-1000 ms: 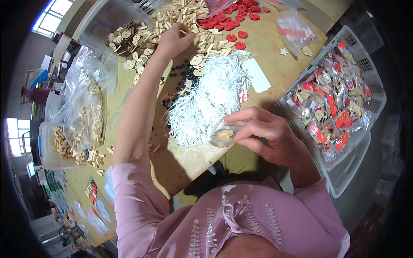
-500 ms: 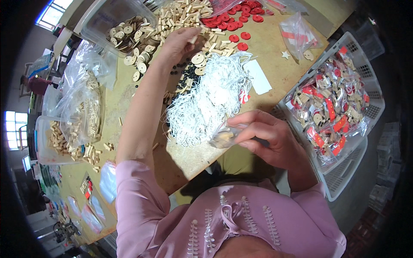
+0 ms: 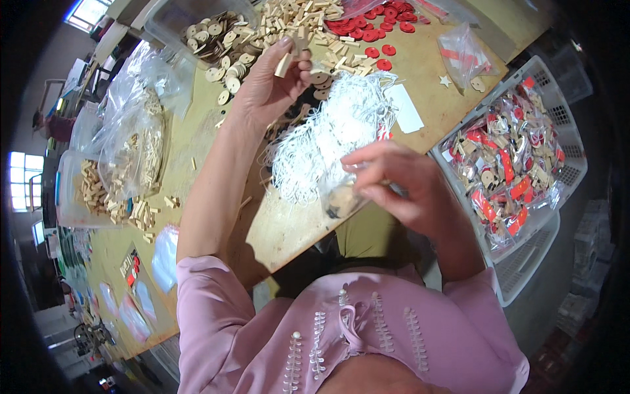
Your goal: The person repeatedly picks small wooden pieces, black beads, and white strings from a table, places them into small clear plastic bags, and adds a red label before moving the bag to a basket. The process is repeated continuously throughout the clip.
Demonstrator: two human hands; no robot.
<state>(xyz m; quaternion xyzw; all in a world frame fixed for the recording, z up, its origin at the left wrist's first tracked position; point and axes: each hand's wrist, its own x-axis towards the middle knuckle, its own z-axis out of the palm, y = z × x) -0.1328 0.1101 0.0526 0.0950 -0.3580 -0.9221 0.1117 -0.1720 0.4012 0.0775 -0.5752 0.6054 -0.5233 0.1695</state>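
My left hand (image 3: 274, 84) is closed on small wooden blocks (image 3: 283, 65), raised beside the pile of loose blocks (image 3: 289, 20) at the back of the table. My right hand (image 3: 400, 184) pinches the top of a small clear plastic bag (image 3: 342, 199) near the table's front edge. Pale wooden pieces and something dark show inside the bag. Between my hands lies a big tangle of white cord (image 3: 328, 141). Black beads, partly hidden by my left hand, and several round wooden discs (image 3: 233, 84) with holes lie close to that hand.
Red discs (image 3: 394, 23) are scattered at the back. A white perforated crate (image 3: 571, 141) full of packed bags stands at the right. A clear tub (image 3: 69, 203) with wooden pieces sits at the left. A white card (image 3: 405, 108) and a clear bag with a red strip (image 3: 464, 58) lie on the table.
My left hand has come up from the block pile and turned, with wooden blocks now showing in its fingers. The bag in my right hand has tipped to hang more upright.
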